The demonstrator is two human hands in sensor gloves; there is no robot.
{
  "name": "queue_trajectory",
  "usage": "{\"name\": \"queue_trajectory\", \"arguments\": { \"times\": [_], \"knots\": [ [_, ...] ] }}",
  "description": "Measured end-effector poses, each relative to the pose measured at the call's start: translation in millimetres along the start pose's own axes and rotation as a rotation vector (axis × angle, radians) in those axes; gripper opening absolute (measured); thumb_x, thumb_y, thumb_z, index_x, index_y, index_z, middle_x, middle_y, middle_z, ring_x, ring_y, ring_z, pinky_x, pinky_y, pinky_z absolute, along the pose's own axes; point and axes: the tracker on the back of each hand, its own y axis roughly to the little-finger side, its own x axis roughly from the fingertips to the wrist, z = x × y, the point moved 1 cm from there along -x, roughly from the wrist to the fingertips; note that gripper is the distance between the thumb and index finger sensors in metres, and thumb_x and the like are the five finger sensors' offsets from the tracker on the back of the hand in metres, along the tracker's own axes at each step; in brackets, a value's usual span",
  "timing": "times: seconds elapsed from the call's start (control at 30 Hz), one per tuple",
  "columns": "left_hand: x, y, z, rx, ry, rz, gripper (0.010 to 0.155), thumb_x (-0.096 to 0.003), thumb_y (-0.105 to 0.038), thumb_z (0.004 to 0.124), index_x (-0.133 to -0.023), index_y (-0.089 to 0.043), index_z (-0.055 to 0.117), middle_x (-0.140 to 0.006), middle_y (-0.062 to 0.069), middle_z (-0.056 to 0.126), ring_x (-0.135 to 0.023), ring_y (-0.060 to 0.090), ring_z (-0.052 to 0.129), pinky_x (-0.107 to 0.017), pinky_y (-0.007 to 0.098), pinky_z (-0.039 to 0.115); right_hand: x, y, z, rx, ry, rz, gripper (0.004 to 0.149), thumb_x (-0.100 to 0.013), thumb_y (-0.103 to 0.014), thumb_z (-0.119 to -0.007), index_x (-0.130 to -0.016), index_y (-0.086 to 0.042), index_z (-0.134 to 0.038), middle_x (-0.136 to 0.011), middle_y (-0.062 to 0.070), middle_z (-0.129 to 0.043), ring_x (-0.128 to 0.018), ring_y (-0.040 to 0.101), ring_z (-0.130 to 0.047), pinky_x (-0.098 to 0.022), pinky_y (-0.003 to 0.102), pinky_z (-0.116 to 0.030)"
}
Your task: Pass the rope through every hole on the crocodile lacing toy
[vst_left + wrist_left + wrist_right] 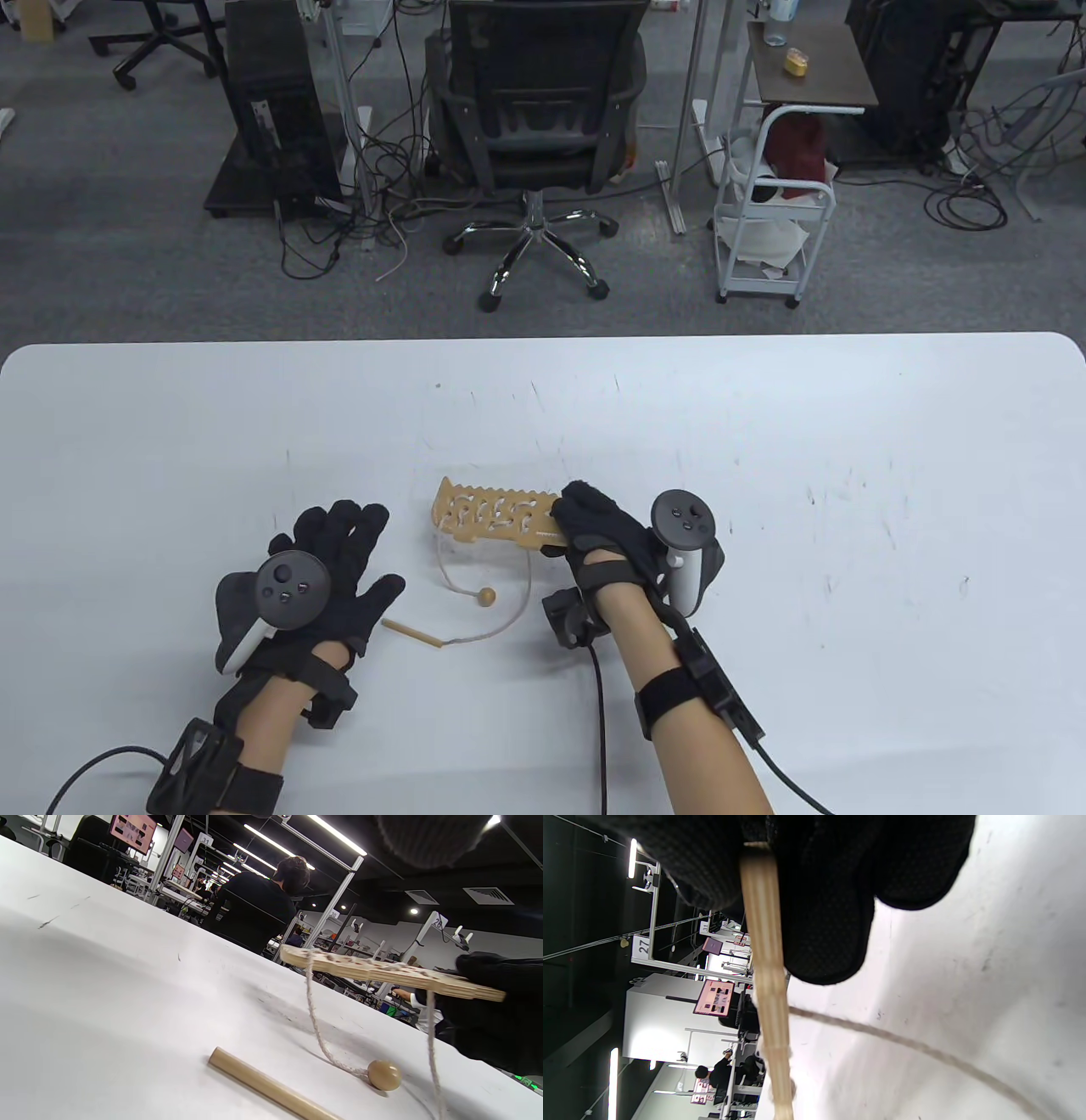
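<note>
Table view, with both wrist views. The flat, pale wooden crocodile lacing board (pixel 492 514), toothed along its far edge and pierced with holes, is held above the white tabletop (pixel 764 475) near the centre of the table. The right hand (pixel 598 526), in a black sensor glove with a tracker strapped to its back, grasps the board by its right end: in the right wrist view the gloved fingers (pixel 831 921) are curled on either side of the board's thin edge (pixel 765 984), pinching it. The left wrist view shows the board (pixel 382 974) raised clear of the table and tilted, the right hand's glove (pixel 500 1005) wrapped round its far end.

A beige twisted rope (pixel 445 569) is already laced through the board's holes. One strand hangs from the left end down to a small round wooden bead (pixel 486 598) resting on the table; a second strand (pixel 517 607) drops from nearer the right end and curves across the table to a slender wooden threading stick (pixel 411 633), which lies flat just beside the bead.

The left hand (pixel 318 577), likewise gloved and with a tracker on its back, lies palm down on the table to the left of the board, fingers spread and straight, grasping nothing. Its thumb is near the stick; whether they touch cannot be told.
</note>
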Motion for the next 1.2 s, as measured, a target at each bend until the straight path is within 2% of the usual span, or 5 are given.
{"name": "queue_trajectory", "arguments": {
  "times": [0.43,0.6,0.77,0.9,1.2],
  "knots": [
    [-0.5,0.4,-0.4,0.025,-0.004,0.005,0.078,-0.0432,-0.065,0.072,-0.108,-0.059,0.028,-0.123,-0.007,0.026,-0.117,0.036,0.019,-0.079,0.065,0.016,-24.6,-9.1,-14.0,0.267,0.147,0.028,0.055,-0.043,-0.033,-0.090,-0.091,-0.010,-0.075,-0.074,0.011,-0.098,-0.037,0.019,-0.108,-0.046,0.044,-0.083],
    [-0.4,-0.2,0.0,0.021,-0.005,0.008,0.078,-0.0432,-0.065,0.072,-0.108,-0.058,0.030,-0.123,-0.006,0.027,-0.117,0.036,0.020,-0.079,0.065,0.016,-30.4,-13.0,-14.7,0.538,0.233,0.068,0.054,-0.042,-0.034,-0.090,-0.089,-0.011,-0.078,-0.073,0.013,-0.099,-0.036,0.017,-0.109,-0.047,0.044,-0.084],
    [-0.3,-0.7,-0.2,0.010,-0.008,0.011,0.078,-0.0433,-0.065,0.072,-0.108,-0.058,0.030,-0.123,-0.006,0.027,-0.117,0.036,0.020,-0.079,0.065,0.016,-32.1,-16.9,-14.4,0.697,0.305,0.096,0.056,-0.043,-0.037,-0.086,-0.093,-0.015,-0.073,-0.081,0.011,-0.093,-0.049,0.022,-0.104,-0.053,0.048,-0.077],
    [-0.5,-1.2,0.2,0.001,-0.008,0.013,0.078,-0.0431,-0.065,0.072,-0.108,-0.058,0.030,-0.123,-0.006,0.027,-0.117,0.036,0.020,-0.079,0.065,0.016,-32.0,-14.6,-11.7,0.673,0.304,0.105,0.061,-0.044,-0.038,-0.084,-0.097,-0.015,-0.066,-0.089,0.013,-0.084,-0.061,0.028,-0.098,-0.058,0.052,-0.069],
    [-0.6,-1.7,0.7,-0.032,-0.013,-0.002,0.077,-0.0433,-0.064,0.072,-0.108,-0.058,0.031,-0.123,-0.006,0.028,-0.117,0.035,0.021,-0.078,0.065,0.013,-22.4,-21.6,-9.3,0.710,0.181,0.210,0.067,-0.044,-0.035,-0.084,-0.102,-0.018,-0.055,-0.105,0.013,-0.061,-0.091,0.037,-0.069,-0.066,0.065,-0.037]
  ]
}}
